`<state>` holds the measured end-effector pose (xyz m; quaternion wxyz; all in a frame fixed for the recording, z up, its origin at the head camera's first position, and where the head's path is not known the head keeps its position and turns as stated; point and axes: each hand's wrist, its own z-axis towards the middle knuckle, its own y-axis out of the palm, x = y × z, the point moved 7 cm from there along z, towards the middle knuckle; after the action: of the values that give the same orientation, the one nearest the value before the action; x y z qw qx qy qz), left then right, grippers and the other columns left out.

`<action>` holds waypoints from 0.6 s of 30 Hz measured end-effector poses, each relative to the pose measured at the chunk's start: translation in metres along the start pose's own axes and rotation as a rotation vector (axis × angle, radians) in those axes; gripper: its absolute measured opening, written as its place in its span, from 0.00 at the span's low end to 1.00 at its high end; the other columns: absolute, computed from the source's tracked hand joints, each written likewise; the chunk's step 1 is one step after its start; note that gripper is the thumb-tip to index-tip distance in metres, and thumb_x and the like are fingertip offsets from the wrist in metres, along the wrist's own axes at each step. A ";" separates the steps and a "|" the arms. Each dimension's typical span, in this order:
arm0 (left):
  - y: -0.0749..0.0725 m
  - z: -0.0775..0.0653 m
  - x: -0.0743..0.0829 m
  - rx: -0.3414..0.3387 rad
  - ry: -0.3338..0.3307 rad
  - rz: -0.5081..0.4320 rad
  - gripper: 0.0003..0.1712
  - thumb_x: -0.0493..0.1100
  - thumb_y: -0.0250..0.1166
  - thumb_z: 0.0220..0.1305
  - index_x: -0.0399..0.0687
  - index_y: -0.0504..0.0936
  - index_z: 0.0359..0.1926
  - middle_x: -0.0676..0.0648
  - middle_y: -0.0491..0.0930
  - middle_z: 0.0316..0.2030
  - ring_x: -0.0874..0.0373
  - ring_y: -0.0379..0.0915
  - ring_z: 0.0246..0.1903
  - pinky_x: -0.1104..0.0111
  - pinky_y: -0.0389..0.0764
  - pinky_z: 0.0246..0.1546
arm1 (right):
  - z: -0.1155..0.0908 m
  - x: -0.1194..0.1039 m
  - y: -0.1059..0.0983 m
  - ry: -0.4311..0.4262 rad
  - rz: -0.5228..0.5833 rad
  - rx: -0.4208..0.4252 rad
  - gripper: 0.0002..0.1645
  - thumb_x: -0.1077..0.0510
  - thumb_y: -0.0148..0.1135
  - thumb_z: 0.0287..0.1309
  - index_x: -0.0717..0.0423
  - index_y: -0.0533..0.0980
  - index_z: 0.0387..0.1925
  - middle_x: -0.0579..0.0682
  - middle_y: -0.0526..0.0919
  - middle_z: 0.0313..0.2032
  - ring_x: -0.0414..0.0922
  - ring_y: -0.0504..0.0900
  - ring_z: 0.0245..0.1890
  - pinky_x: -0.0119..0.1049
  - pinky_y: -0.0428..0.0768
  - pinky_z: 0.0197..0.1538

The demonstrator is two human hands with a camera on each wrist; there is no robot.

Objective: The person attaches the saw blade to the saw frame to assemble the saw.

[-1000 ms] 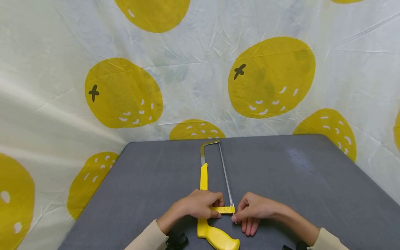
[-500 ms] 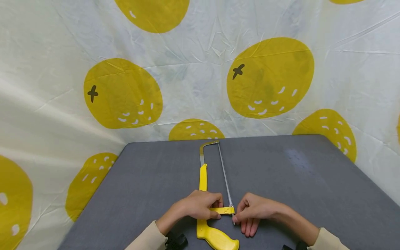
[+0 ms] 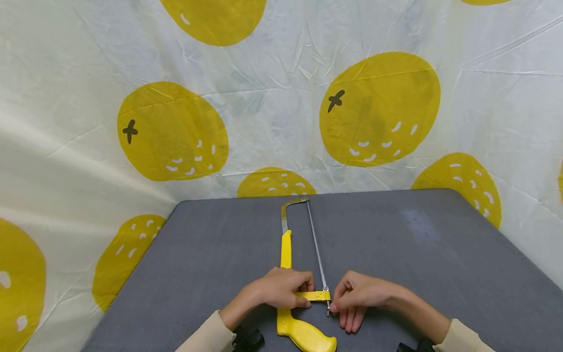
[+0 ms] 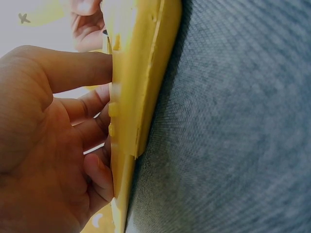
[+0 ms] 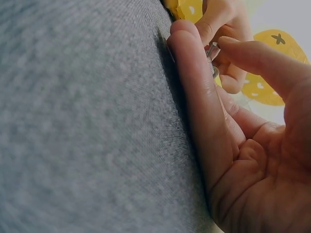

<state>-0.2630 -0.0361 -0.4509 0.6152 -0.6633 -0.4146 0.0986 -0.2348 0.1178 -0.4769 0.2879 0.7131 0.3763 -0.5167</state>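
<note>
A hacksaw point(image 3: 310, 336) with a yellow handle lies flat on the grey table, its metal bow pointing to the far edge. Its thin blade point(image 3: 315, 244) runs along the right side. My left hand point(image 3: 282, 288) grips the yellow frame just ahead of the handle, thumb and fingers about the short crosspiece. At the blade's near end a small metal tension screw point(image 3: 328, 309) sticks out toward me. The thumb and fingers of my right hand point(image 3: 359, 294) pinch at it; the thumb tip meets the screw in the right wrist view. The other right fingers lie along the table.
The grey cloth-covered table point(image 3: 431, 264) reaches back to a white curtain point(image 3: 272, 122) printed with yellow fruit shapes. More of this curtain hangs along the left side. A dark wrist camera mount point(image 3: 248, 340) sits below the left wrist.
The right thumb has shifted slightly right, so more of the tension screw shows now. The left hand and the hacksaw stay in place.
</note>
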 end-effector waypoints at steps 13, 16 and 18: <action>0.001 0.001 -0.001 -0.006 -0.005 0.002 0.09 0.55 0.70 0.67 0.65 0.76 0.41 0.65 0.75 0.29 0.70 0.69 0.25 0.74 0.69 0.32 | -0.001 0.002 -0.001 -0.031 -0.007 -0.030 0.16 0.65 0.58 0.64 0.79 0.80 0.42 0.49 0.88 0.26 0.38 0.89 0.26 0.33 0.85 0.29; 0.001 0.002 -0.001 -0.004 -0.005 0.001 0.09 0.55 0.70 0.67 0.66 0.76 0.41 0.65 0.75 0.29 0.71 0.70 0.25 0.74 0.69 0.32 | -0.001 0.003 -0.001 -0.029 -0.006 -0.030 0.17 0.65 0.59 0.64 0.82 0.79 0.42 0.48 0.88 0.26 0.37 0.89 0.25 0.33 0.85 0.29; 0.001 0.002 -0.001 -0.007 -0.005 -0.003 0.09 0.55 0.69 0.68 0.66 0.76 0.41 0.65 0.75 0.29 0.70 0.70 0.25 0.74 0.69 0.32 | 0.000 0.003 -0.001 -0.026 -0.002 -0.031 0.17 0.65 0.59 0.64 0.83 0.78 0.42 0.48 0.88 0.25 0.37 0.89 0.25 0.33 0.85 0.29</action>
<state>-0.2638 -0.0353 -0.4528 0.6121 -0.6644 -0.4175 0.0977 -0.2352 0.1196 -0.4799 0.3032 0.7014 0.3812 -0.5204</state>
